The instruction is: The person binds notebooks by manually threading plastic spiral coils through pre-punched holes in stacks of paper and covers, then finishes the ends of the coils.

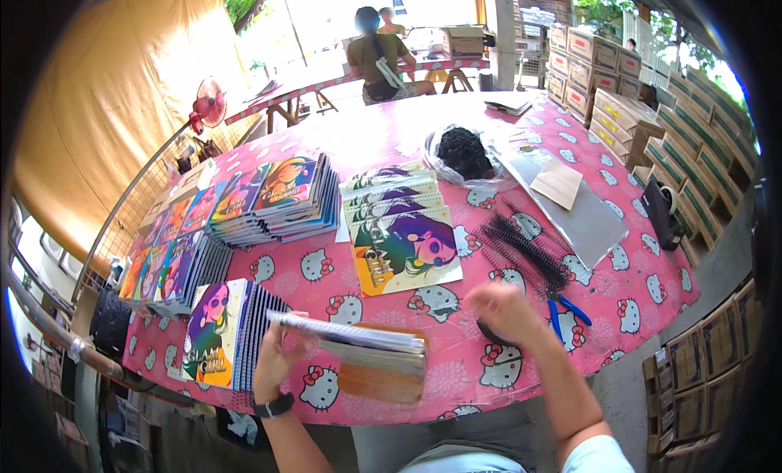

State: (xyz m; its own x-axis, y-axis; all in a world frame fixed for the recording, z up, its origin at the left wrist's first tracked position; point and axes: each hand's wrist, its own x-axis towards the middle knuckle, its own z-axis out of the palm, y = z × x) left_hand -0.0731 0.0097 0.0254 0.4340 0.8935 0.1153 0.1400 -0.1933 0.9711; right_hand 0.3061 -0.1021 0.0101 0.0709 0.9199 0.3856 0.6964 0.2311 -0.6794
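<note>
My left hand (281, 359) is closed on the left end of a notebook (350, 333), seen nearly edge-on. The notebook slants over a brown wooden board (381, 381) near the table's front edge. My right hand (507, 312) hovers to its right with fingers curled; whatever they hold, if anything, is hidden. A dark object (494, 335) shows just under that hand, its kind unclear. Beyond it lie several black spiral coils (525, 249), with blue-handled pliers (568, 312) beside them. Fanned colourful notebook covers with punched edges (407, 249) rest ahead of my hands.
Stacks of spiral notebooks (216, 335) stand at the left. A plastic bag of black coils (463, 153), a grey sheet (570, 208) and a brown card (557, 184) lie farther back on the pink table (318, 265). Cartons (590, 66) rise at right; a person (379, 58) sits beyond.
</note>
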